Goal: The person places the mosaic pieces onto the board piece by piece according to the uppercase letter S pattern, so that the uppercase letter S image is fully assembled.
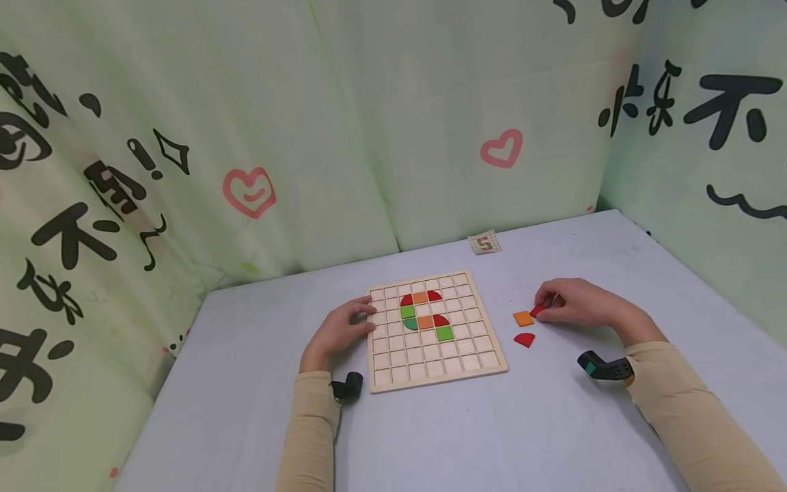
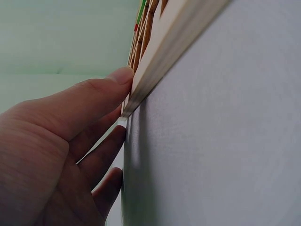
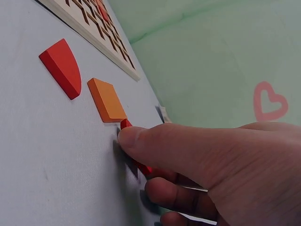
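Note:
My right hand (image 1: pixel 578 301) pinches a red quarter-round tile (image 3: pixel 143 166) between thumb and fingers, close over the table; the fingers hide part of it. Beside it lie an orange square tile (image 1: pixel 523 318) and another red quarter-round tile (image 1: pixel 525 339). My left hand (image 1: pixel 338 331) rests at the left edge of the wooden grid board (image 1: pixel 381 376), its thumb (image 2: pixel 121 76) against the rim and its fingers loosely bent. Red, orange, green and teal tiles (image 1: pixel 425 322) sit in the board's upper cells, forming a bent line.
A small card with a printed pattern (image 1: pixel 485 242) lies near the table's back edge, behind the board. Pale green curtains (image 1: pixel 320 150) with black writing and pink hearts hang behind and along the sides of the white table (image 1: pixel 233 410).

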Action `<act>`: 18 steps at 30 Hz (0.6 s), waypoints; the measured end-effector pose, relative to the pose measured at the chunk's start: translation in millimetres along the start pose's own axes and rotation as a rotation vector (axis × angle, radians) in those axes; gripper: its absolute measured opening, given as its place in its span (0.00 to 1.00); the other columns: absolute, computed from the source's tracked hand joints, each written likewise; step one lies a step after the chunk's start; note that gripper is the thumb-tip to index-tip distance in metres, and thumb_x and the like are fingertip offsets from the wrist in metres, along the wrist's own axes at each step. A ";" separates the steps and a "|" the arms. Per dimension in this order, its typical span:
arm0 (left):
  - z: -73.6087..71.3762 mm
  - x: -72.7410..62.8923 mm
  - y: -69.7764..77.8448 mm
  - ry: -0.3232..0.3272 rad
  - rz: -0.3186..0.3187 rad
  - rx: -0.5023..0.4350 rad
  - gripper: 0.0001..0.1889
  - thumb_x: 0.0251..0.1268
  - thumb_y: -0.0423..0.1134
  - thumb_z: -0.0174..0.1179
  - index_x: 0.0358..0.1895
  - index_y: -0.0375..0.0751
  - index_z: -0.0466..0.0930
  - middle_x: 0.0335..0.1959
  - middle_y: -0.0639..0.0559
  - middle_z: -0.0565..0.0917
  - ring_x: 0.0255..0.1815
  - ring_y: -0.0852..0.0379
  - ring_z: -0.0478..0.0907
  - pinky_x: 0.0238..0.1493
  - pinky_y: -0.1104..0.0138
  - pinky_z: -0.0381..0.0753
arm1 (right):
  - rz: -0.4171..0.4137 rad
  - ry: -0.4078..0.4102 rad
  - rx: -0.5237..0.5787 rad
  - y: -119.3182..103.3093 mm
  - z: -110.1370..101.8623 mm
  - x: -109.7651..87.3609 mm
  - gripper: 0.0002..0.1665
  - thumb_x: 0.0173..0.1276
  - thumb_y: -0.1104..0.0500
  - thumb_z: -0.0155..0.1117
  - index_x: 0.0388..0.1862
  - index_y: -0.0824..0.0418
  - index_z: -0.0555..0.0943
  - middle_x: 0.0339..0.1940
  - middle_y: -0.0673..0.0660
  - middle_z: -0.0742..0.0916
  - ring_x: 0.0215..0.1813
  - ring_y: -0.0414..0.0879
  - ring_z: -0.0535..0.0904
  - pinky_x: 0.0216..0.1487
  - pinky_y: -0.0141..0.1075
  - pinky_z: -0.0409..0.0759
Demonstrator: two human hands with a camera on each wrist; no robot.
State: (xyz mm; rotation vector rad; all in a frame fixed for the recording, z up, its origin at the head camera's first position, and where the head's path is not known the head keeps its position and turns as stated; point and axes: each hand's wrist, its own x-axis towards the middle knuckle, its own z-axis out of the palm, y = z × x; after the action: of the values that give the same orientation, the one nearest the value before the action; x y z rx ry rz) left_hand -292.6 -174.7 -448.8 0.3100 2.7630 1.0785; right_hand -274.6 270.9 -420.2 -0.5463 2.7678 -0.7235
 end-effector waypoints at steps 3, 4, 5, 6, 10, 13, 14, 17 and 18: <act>-0.2 -0.6 0.3 0.001 0.007 0.008 0.18 0.66 0.37 0.66 0.58 0.41 0.82 0.76 0.51 0.69 0.80 0.45 0.59 0.79 0.49 0.59 | 0.002 0.005 0.003 0.2 0.5 0.4 0.16 0.64 0.56 0.72 0.46 0.63 0.82 0.40 0.51 0.86 0.40 0.44 0.78 0.44 0.37 0.82; -0.3 -0.8 0.7 0.002 0.010 0.010 0.18 0.66 0.37 0.66 0.58 0.41 0.82 0.76 0.50 0.69 0.80 0.45 0.59 0.79 0.49 0.59 | -0.003 0.007 0.004 0.4 0.8 0.6 0.16 0.64 0.56 0.72 0.47 0.64 0.82 0.41 0.52 0.86 0.41 0.44 0.78 0.44 0.37 0.82; -0.5 -0.9 0.9 0.004 0.014 0.012 0.18 0.66 0.37 0.66 0.58 0.40 0.82 0.75 0.50 0.70 0.80 0.45 0.59 0.79 0.49 0.59 | -0.011 0.010 0.003 0.5 0.9 0.6 0.16 0.64 0.56 0.72 0.47 0.64 0.82 0.41 0.52 0.86 0.41 0.44 0.79 0.44 0.37 0.82; -0.6 -1.0 1.1 0.005 0.014 0.011 0.18 0.66 0.37 0.66 0.58 0.40 0.82 0.75 0.50 0.70 0.80 0.45 0.59 0.79 0.49 0.59 | -0.018 0.014 0.002 0.5 1.0 0.6 0.16 0.64 0.57 0.72 0.47 0.63 0.82 0.41 0.52 0.86 0.41 0.44 0.79 0.44 0.37 0.82; -0.4 -0.9 1.2 0.005 0.013 0.007 0.18 0.66 0.37 0.66 0.57 0.40 0.82 0.75 0.50 0.70 0.79 0.45 0.59 0.79 0.49 0.59 | -0.055 0.025 -0.005 0.7 1.3 -0.1 0.10 0.65 0.60 0.71 0.45 0.60 0.85 0.42 0.52 0.85 0.42 0.44 0.78 0.44 0.36 0.81; 0.2 -0.6 0.7 0.004 0.008 0.011 0.17 0.66 0.37 0.66 0.57 0.41 0.82 0.76 0.50 0.69 0.80 0.45 0.59 0.79 0.49 0.59 | -0.061 0.032 -0.016 0.8 1.0 -0.6 0.10 0.65 0.62 0.70 0.45 0.59 0.85 0.42 0.53 0.84 0.42 0.45 0.77 0.43 0.36 0.80; 0.3 -0.5 0.6 0.003 0.006 0.012 0.17 0.66 0.37 0.66 0.57 0.41 0.83 0.76 0.50 0.69 0.80 0.45 0.59 0.79 0.49 0.59 | -0.059 0.033 -0.018 1.0 1.0 -0.7 0.10 0.65 0.63 0.70 0.45 0.59 0.85 0.42 0.53 0.84 0.42 0.45 0.77 0.43 0.36 0.81; 0.4 -0.4 0.3 0.004 0.006 0.016 0.17 0.66 0.37 0.65 0.57 0.41 0.83 0.76 0.50 0.69 0.80 0.46 0.59 0.79 0.50 0.59 | -0.055 0.034 -0.020 0.5 0.9 -1.2 0.10 0.65 0.63 0.70 0.45 0.59 0.85 0.43 0.52 0.85 0.44 0.45 0.78 0.46 0.38 0.82; 0.2 -0.4 0.3 0.005 0.007 0.014 0.17 0.66 0.36 0.65 0.57 0.41 0.83 0.76 0.50 0.69 0.80 0.46 0.59 0.79 0.50 0.59 | -0.058 0.034 -0.018 0.5 0.9 -1.3 0.10 0.65 0.63 0.70 0.46 0.59 0.85 0.43 0.52 0.85 0.45 0.45 0.79 0.47 0.39 0.83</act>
State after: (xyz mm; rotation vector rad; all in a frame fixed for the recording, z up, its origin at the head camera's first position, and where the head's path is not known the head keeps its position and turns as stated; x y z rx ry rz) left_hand -292.1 -174.4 -448.8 0.3197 2.7773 1.0632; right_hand -273.3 271.4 -421.1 -0.6252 2.8030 -0.7279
